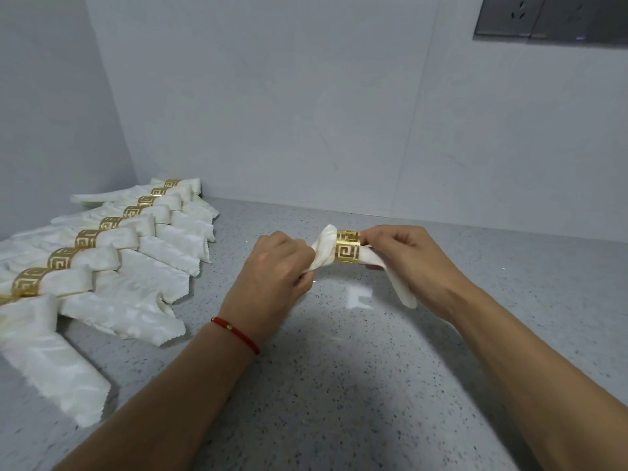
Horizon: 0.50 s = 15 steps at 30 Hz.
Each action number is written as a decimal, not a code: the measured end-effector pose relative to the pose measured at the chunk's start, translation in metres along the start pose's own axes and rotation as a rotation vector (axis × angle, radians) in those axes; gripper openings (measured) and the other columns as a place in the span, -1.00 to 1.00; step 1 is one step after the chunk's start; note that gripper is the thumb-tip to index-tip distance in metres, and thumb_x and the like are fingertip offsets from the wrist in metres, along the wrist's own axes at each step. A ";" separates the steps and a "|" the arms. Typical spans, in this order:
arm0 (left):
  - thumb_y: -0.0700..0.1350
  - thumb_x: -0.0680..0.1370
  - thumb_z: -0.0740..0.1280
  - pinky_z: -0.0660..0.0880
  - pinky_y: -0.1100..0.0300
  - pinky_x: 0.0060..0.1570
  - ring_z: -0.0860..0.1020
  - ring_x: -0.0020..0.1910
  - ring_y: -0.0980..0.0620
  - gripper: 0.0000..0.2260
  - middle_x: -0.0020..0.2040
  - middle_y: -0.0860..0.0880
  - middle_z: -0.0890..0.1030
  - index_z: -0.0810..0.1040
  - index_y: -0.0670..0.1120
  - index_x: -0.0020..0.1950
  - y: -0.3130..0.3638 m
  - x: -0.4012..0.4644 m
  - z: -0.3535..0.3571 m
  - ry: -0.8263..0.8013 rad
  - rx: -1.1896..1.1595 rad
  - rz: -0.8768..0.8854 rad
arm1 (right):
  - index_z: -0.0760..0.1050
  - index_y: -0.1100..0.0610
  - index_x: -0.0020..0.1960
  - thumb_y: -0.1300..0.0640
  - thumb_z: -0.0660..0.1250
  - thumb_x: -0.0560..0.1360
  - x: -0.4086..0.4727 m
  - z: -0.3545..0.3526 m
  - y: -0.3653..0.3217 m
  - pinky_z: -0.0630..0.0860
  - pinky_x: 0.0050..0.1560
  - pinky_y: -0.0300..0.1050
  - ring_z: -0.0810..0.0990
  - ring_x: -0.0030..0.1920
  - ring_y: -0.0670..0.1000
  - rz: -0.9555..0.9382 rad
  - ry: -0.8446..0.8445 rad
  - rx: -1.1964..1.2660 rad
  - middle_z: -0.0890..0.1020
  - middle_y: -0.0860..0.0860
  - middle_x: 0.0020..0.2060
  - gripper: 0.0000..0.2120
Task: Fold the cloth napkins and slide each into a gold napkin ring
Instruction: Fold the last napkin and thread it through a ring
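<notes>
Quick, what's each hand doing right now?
Left hand: grips the napkin.
Right hand: pinches the gold ring around that napkin.

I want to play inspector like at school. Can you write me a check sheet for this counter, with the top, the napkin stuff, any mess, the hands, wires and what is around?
Surface: speckled grey counter, with a bright glare patch near the middle.
Job's things: one white napkin held above the counter, threaded through a gold ring; a row of finished napkins lies overlapping at the left, each in its own ring.
Clutter: nothing seen.
Hands: left hand grips the napkin's end; right hand pinches the ring. A red bracelet sits on the left wrist.
Cables: nothing seen.
Surroundings: plain pale walls; grey wall sockets at upper right.
</notes>
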<state>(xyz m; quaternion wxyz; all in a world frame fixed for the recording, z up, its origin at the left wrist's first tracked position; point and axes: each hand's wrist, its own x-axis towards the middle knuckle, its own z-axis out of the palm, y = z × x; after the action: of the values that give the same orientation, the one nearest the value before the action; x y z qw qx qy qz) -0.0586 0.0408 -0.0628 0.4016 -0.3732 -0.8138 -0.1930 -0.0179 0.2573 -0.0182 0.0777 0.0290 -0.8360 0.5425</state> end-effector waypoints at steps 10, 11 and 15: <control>-0.33 0.46 0.42 0.34 0.10 -0.22 0.42 -0.26 -0.04 -0.79 -0.29 -0.03 0.50 0.44 -0.13 -0.27 0.001 -0.002 0.005 0.004 0.028 0.130 | 0.76 0.13 0.00 0.06 0.49 0.52 0.002 -0.006 0.003 0.59 0.23 0.30 0.71 0.11 0.22 0.252 -0.055 0.165 0.75 0.16 0.00 -0.84; -0.32 0.47 0.39 0.37 0.07 -0.24 0.43 -0.26 -0.06 -0.81 -0.29 -0.04 0.50 0.44 -0.14 -0.26 0.002 -0.001 0.006 0.007 0.035 0.156 | 0.76 0.16 -0.02 0.07 0.52 0.49 0.002 -0.007 0.003 0.58 0.23 0.33 0.71 0.08 0.23 0.273 -0.061 0.164 0.74 0.19 0.01 -0.84; -0.36 0.49 0.30 0.39 0.03 -0.24 0.47 -0.26 -0.10 -0.82 -0.27 -0.08 0.51 0.44 -0.16 -0.26 0.007 -0.002 0.010 0.021 0.069 0.235 | 0.74 0.26 -0.07 -0.03 0.63 0.12 -0.002 -0.014 0.002 0.48 0.33 0.38 0.59 -0.04 0.21 0.352 -0.111 0.181 0.68 0.34 0.06 -0.51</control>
<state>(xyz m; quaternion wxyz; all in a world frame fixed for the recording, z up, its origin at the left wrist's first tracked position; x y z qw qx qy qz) -0.0576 0.0511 -0.0704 0.4425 -0.4501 -0.7662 -0.1204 -0.0152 0.2703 -0.0145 -0.0673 -0.0806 -0.7791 0.6180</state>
